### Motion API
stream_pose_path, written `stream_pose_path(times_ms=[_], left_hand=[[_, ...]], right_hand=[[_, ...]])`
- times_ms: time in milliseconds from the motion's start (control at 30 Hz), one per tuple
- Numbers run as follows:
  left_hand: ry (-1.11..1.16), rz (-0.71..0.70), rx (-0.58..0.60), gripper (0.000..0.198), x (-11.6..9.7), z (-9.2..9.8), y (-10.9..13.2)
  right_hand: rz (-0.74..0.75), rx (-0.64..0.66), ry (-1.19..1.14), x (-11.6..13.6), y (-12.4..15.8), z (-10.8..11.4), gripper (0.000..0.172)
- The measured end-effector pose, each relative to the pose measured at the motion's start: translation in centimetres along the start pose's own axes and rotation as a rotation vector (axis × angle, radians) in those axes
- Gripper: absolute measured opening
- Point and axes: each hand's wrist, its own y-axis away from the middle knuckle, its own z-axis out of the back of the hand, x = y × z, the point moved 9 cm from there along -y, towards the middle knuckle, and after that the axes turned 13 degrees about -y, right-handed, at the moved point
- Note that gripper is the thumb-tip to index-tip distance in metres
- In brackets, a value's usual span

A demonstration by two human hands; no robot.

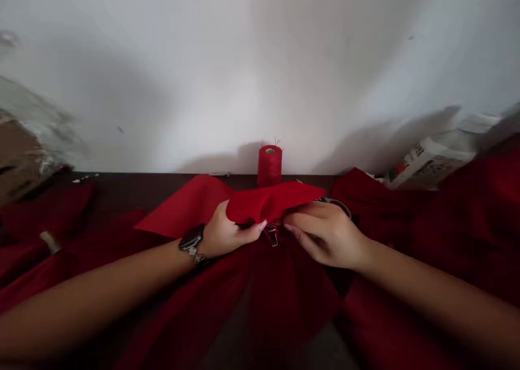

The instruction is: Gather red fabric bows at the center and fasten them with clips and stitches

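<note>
My left hand (226, 232) and my right hand (325, 234) pinch a folded piece of red fabric (266, 203) from either side, and its wider flap (187, 207) spreads out to the left. Just below the fingertips, a small metal zipper pull (273, 235) hangs on a dark red garment (292, 299). That garment lies in a large heap under both forearms. A black watch (190, 240) sits on my left wrist.
A spool of red thread (269, 166) with pins in its top stands at the wall. A metal loop (338, 206), perhaps a scissors handle, lies behind my right hand. A printed paper packet (430, 161) sits at the right, and brown cardboard (20, 158) at the left.
</note>
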Motion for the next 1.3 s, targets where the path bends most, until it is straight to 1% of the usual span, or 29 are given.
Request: stream_pose_path(times_ms=[167, 333, 433, 533, 600, 667, 800, 933, 1033, 1167, 1300], left_hand=[[0.018, -0.005, -0.003, 0.006, -0.2, 0.1, -0.1], [0.017, -0.016, -0.002, 0.003, -0.5, 0.2, -0.3], [0.010, -0.014, 0.004, 0.004, -0.5, 0.1, -0.2], [-0.026, -0.007, -0.008, 0.004, -0.4, 0.0, 0.0], [-0.055, -0.005, -0.029, 0.005, -0.3, 0.1, 0.2], [-0.090, -0.012, -0.063, 0.011, -0.4, 0.2, 0.2], [-0.198, -0.051, -0.134, 0.019, -1.1, 0.7, 0.2], [-0.302, -0.101, -0.167, 0.017, -1.9, 0.9, 0.1], [-0.335, -0.125, -0.170, 0.012, -2.2, 0.9, 0.0], [-0.363, -0.129, -0.147, 0.011, -2.2, 0.7, -0.2], [-0.356, -0.143, -0.132, 0.009, -2.5, 0.7, -0.3]], right_hand=[[0.019, -0.015, 0.006, 0.4, 0.1, -0.2, 0.017], [0.023, -0.042, 0.097, 1.3, 0.3, -0.3, 0.016], [-0.037, -0.043, 0.109, 1.4, 0.4, -0.7, 0.018], [-0.128, -0.019, 0.058, 1.1, 0.5, -1.3, 0.017], [-0.187, -0.010, -0.005, 0.9, 0.5, -1.6, 0.015], [-0.256, -0.024, -0.096, 0.5, 0.6, -1.7, 0.012], [-0.462, -0.115, -0.352, -0.9, 1.2, -2.1, 0.011], [-0.687, -0.223, -0.631, -2.2, 2.3, -3.3, 0.011], [-0.812, -0.285, -0.823, -2.8, 2.9, -4.5, 0.012], [-0.893, -0.351, -0.971, -3.2, 3.4, -5.3, 0.015], [-0.889, -0.347, -0.948, -3.5, 3.5, -5.3, 0.015]])
